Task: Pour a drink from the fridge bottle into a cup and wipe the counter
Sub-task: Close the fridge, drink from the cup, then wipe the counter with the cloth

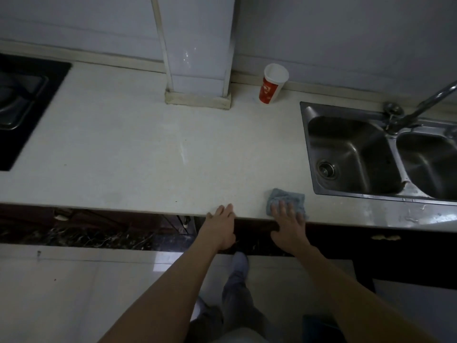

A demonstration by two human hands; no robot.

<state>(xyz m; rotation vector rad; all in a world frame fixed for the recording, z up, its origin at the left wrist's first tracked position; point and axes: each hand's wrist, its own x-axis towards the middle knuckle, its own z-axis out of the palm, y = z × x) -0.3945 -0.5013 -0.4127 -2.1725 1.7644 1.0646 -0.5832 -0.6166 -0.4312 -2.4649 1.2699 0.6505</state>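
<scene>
1. My right hand [289,224] lies flat on a blue-grey cloth [284,195], fingers straight and spread, pressing it onto the counter [136,149]. The hand grips nothing; the palm hangs past the counter's front edge.
2. The cloth is crumpled and sits at the very front of the counter, just left of the sink's near corner. Part of it shows beyond my fingertips.
3. My left hand [221,226] is also open. Its straight fingers rest on the front edge of the counter, near my right hand but apart from it, and it does not touch the cloth.
4. The cup [272,84], red with a white rim, stands upright at the back of the counter against the wall. It is just right of the tiled pillar [197,45] and well apart from both hands. I cannot tell whether there is drink in it.
5. A steel double sink [351,144] is set into the counter on my right, with the tap [420,107] reaching over it from the back.
6. A black hob [24,100] sits at the far left of the counter.
7. A pale streak [183,152] marks the counter's middle; I cannot tell if it is wet or a reflection.
8. Below, my leg and shoe [239,266] stand on the glossy tiled floor [74,280].
</scene>
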